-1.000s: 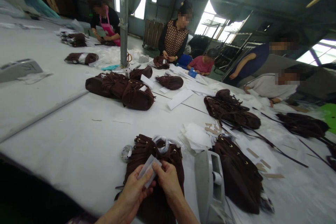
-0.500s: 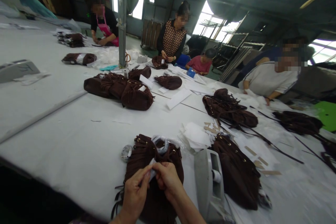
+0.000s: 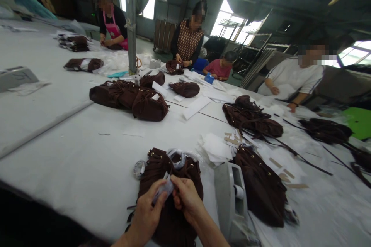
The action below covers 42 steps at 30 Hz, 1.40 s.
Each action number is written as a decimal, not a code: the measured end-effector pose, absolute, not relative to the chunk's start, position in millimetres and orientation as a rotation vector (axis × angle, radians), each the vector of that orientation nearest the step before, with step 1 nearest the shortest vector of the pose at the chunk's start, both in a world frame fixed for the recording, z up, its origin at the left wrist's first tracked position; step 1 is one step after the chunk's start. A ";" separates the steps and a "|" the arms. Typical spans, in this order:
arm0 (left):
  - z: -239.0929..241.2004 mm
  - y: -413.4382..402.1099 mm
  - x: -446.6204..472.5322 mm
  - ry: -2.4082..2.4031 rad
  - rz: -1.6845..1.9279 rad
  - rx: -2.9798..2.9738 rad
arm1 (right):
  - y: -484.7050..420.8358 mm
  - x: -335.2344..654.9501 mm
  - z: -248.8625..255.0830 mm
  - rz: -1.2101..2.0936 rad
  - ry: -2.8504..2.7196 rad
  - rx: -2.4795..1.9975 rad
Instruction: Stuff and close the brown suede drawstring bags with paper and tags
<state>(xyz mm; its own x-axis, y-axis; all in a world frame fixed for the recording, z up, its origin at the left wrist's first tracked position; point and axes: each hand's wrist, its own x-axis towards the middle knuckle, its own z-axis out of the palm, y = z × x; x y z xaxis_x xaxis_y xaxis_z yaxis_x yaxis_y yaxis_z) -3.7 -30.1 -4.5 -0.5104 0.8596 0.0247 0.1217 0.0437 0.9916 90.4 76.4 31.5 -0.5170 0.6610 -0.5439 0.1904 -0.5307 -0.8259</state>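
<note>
A dark brown drawstring bag point(image 3: 176, 224) with gold eyelets lies on the white table in front of me. Over its middle, my left hand point(image 3: 146, 210) is closed around a small piece wrapped in whitish, see-through film point(image 3: 164, 190); what is inside cannot be made out. The fingertips of my right hand point(image 3: 187, 198) pinch the right edge of that film. A handle loop point(image 3: 178, 160) covered in clear plastic rises from the bag's top. Close by on the right stands a grey tape dispenser point(image 3: 228, 197) with a roll in it.
Another brown bag point(image 3: 259, 185) lies right of the dispenser, beside white paper sheets point(image 3: 216, 148) and cardboard strips point(image 3: 285, 177). Several more bags point(image 3: 127, 100) lie farther back. A metal post point(image 3: 131, 23) stands mid-table. Several co-workers work along the far side.
My left hand has opened its grip slightly, and more of the wrapped piece shows between my hands. At the right, the co-worker in white has straightened and moved an arm.
</note>
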 end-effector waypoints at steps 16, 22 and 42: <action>-3.0 -17.6 4.0 1.532 1.587 0.455 | 74.4 97.9 33.1 2.152 -1.366 -1.191; -4.5 -23.2 9.2 1.701 1.714 0.779 | 72.5 91.4 35.4 2.048 -1.388 -1.355; 7.2 -38.6 -16.7 1.612 1.422 1.552 | 73.0 92.9 42.3 2.019 -1.467 -1.328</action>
